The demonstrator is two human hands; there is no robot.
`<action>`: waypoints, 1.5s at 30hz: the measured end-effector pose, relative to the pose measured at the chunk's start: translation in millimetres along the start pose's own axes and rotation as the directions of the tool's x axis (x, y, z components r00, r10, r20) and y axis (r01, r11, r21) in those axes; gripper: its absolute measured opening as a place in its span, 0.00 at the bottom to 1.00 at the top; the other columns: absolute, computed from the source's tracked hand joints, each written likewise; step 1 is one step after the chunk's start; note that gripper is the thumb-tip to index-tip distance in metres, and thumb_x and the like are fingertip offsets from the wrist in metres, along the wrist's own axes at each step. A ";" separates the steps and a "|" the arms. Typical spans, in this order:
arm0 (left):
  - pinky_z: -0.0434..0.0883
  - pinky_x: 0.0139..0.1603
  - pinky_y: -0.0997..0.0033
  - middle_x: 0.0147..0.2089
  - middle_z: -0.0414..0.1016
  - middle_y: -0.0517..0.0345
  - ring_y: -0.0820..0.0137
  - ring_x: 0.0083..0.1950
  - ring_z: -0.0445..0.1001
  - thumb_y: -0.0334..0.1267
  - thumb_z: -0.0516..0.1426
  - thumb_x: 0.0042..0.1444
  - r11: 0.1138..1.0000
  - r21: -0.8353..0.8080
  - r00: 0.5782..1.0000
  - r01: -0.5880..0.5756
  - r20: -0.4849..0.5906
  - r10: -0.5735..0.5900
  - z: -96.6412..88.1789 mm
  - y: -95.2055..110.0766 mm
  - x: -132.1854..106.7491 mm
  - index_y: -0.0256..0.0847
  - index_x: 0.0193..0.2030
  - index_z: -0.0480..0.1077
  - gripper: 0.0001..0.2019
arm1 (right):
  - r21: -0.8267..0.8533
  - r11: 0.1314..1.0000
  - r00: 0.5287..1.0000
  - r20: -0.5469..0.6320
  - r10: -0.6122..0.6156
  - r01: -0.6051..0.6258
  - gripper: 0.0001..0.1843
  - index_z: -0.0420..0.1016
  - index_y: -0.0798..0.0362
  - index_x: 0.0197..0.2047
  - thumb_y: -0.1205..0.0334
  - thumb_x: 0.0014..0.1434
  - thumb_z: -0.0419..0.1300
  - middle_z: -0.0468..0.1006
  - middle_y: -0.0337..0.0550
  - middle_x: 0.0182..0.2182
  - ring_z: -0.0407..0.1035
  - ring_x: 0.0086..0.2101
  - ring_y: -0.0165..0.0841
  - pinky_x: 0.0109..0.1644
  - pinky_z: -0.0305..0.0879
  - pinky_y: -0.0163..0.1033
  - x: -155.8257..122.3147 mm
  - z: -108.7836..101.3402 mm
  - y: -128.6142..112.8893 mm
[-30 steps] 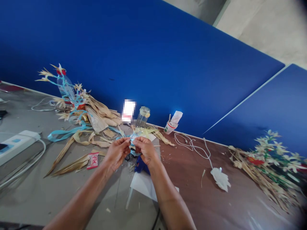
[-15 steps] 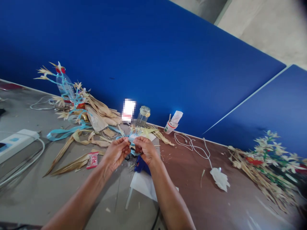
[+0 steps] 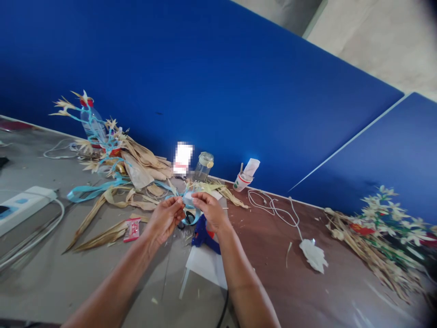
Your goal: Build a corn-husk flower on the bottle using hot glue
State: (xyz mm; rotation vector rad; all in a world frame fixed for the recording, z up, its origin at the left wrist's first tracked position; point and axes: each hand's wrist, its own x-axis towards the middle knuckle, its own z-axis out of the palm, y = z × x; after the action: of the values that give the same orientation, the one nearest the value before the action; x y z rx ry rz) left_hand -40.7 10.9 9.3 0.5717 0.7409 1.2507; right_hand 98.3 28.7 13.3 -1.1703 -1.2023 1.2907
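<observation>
My left hand (image 3: 169,216) pinches a light blue ribbon (image 3: 187,199) between thumb and fingertips. My right hand (image 3: 212,213) faces it, its closed fingertips at the ribbon's other side. More of the ribbon hangs in a loop below my hands. Black loops like scissors handles (image 3: 189,218) lie beneath, partly hidden. A blue glue gun (image 3: 203,236) rests under my right wrist, on white paper (image 3: 206,265). Left of my hands are dry corn husks (image 3: 102,234) and a small red-and-pink packet (image 3: 132,229).
Husk flowers on blue stems (image 3: 111,143) stand before a bottle (image 3: 90,120) at left. A glass jar (image 3: 204,166), a white cup (image 3: 242,181) and a cable (image 3: 273,207) line the blue partition (image 3: 218,91). White flowers (image 3: 385,214) lie right; a power strip (image 3: 25,207) lies left.
My right hand has moved slightly right, widening the gap between my fingertips. More of the ribbon, the black loops and the glue gun now shows.
</observation>
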 end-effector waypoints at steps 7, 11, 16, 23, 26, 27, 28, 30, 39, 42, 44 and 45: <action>0.56 0.17 0.83 0.18 0.61 0.67 0.84 0.17 0.54 0.39 0.68 0.36 0.999 0.022 0.999 -0.037 -0.016 0.037 -1.4 -1.8 2.0 0.34 0.22 0.65 0.16 | -0.555 0.825 0.993 0.013 -0.118 0.105 0.14 0.73 0.54 0.41 0.59 0.50 0.60 0.73 0.43 0.36 0.67 0.34 0.33 0.42 0.63 0.39 -23.6 -38.6 -2.7; 0.56 0.18 0.83 0.18 0.62 0.66 0.84 0.17 0.54 0.38 0.68 0.36 0.999 0.031 0.999 -0.042 -0.008 0.042 0.2 -0.5 0.8 0.35 0.22 0.65 0.16 | -0.813 0.577 0.995 0.097 0.002 0.078 0.19 0.72 0.54 0.46 0.57 0.50 0.62 0.71 0.48 0.40 0.67 0.40 0.39 0.43 0.62 0.41 -63.7 -58.8 10.2; 0.55 0.18 0.83 0.16 0.60 0.68 0.84 0.17 0.53 0.39 0.69 0.35 0.998 0.061 0.999 -0.028 0.017 0.027 2.3 -0.5 -0.5 0.35 0.21 0.64 0.17 | -0.948 0.317 0.978 0.094 0.186 0.031 0.26 0.69 0.54 0.49 0.52 0.48 0.64 0.68 0.51 0.46 0.68 0.43 0.42 0.45 0.61 0.41 -90.1 -58.9 19.3; 0.55 0.19 0.83 0.16 0.60 0.69 0.85 0.17 0.54 0.40 0.69 0.35 0.995 0.096 0.999 -0.036 0.025 0.034 0.9 -0.2 0.2 0.36 0.22 0.64 0.18 | -0.974 0.225 0.978 0.070 0.196 0.025 0.25 0.66 0.54 0.53 0.60 0.50 0.60 0.71 0.53 0.46 0.69 0.45 0.44 0.45 0.62 0.42 -82.9 -52.2 27.0; 0.55 0.19 0.82 0.16 0.59 0.69 0.85 0.17 0.54 0.40 0.69 0.35 0.995 0.090 0.999 -0.038 0.018 0.037 1.1 0.6 -0.6 0.35 0.22 0.64 0.17 | -0.954 0.299 0.982 0.068 0.175 0.013 0.21 0.68 0.54 0.50 0.64 0.51 0.57 0.76 0.51 0.41 0.71 0.42 0.44 0.44 0.62 0.43 -82.1 -58.3 29.0; 0.55 0.18 0.82 0.16 0.59 0.69 0.84 0.17 0.54 0.40 0.69 0.35 0.995 0.088 0.999 -0.036 0.018 0.035 1.2 0.9 -0.8 0.35 0.22 0.64 0.17 | -0.937 0.349 0.984 0.056 0.167 -0.006 0.20 0.68 0.54 0.49 0.65 0.50 0.56 0.77 0.50 0.39 0.71 0.41 0.43 0.43 0.62 0.43 -82.2 -61.8 28.1; 0.55 0.18 0.82 0.16 0.58 0.69 0.84 0.17 0.54 0.40 0.69 0.35 0.996 0.086 0.999 -0.035 0.019 0.033 1.2 1.1 -1.0 0.35 0.21 0.64 0.17 | -0.909 0.415 0.987 0.043 0.155 -0.026 0.20 0.69 0.54 0.48 0.66 0.49 0.56 0.77 0.49 0.38 0.72 0.40 0.43 0.43 0.62 0.42 -82.5 -66.0 26.5; 0.54 0.18 0.82 0.16 0.59 0.68 0.84 0.17 0.54 0.39 0.69 0.35 0.996 0.079 0.999 -0.039 0.024 0.037 1.3 1.4 -1.1 0.35 0.21 0.64 0.17 | -0.797 0.602 0.992 0.031 0.120 -0.048 0.18 0.70 0.54 0.45 0.67 0.48 0.57 0.77 0.47 0.37 0.71 0.38 0.40 0.43 0.61 0.41 -83.7 -75.3 21.7; 0.53 0.16 0.84 0.18 0.61 0.67 0.84 0.17 0.55 0.39 0.68 0.36 0.999 0.043 1.000 -0.026 0.012 0.025 -0.2 -2.5 1.2 0.34 0.22 0.66 0.16 | 0.095 0.995 0.995 0.099 0.021 -0.031 0.24 0.71 0.51 0.40 0.47 0.42 0.67 0.67 0.36 0.23 0.58 0.21 0.28 0.27 0.53 0.36 -85.2 -74.2 10.9; 0.56 0.17 0.83 0.20 0.62 0.65 0.84 0.18 0.56 0.37 0.68 0.37 0.999 0.026 0.999 -0.047 -0.007 0.047 -4.3 -2.8 4.1 0.33 0.22 0.67 0.15 | 0.133 0.989 0.995 0.068 -0.075 0.065 0.22 0.72 0.52 0.42 0.45 0.49 0.62 0.68 0.38 0.23 0.59 0.22 0.29 0.27 0.53 0.36 -73.5 -62.2 10.0; 0.57 0.17 0.83 0.20 0.62 0.64 0.83 0.19 0.56 0.37 0.68 0.38 0.997 0.017 0.997 -0.069 -0.022 0.070 -7.9 -2.0 6.7 0.33 0.23 0.67 0.14 | 0.157 0.979 0.991 0.000 -0.134 0.132 0.21 0.72 0.52 0.42 0.46 0.52 0.59 0.66 0.36 0.19 0.59 0.21 0.29 0.27 0.53 0.36 -64.7 -60.7 4.7; 0.56 0.17 0.83 0.20 0.62 0.65 0.83 0.19 0.56 0.36 0.68 0.38 0.997 0.008 0.996 -0.080 -0.028 0.080 -9.6 -1.3 7.9 0.34 0.23 0.67 0.13 | 0.176 0.971 0.987 -0.040 -0.156 0.161 0.20 0.71 0.52 0.42 0.46 0.53 0.58 0.64 0.35 0.18 0.58 0.20 0.29 0.26 0.53 0.36 -60.8 -62.4 0.4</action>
State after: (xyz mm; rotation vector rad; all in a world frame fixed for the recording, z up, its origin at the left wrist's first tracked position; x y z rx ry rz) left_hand -46.1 18.2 0.7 0.5957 0.7523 1.3326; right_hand 163.9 -28.7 11.7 -0.9397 -1.1131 1.2313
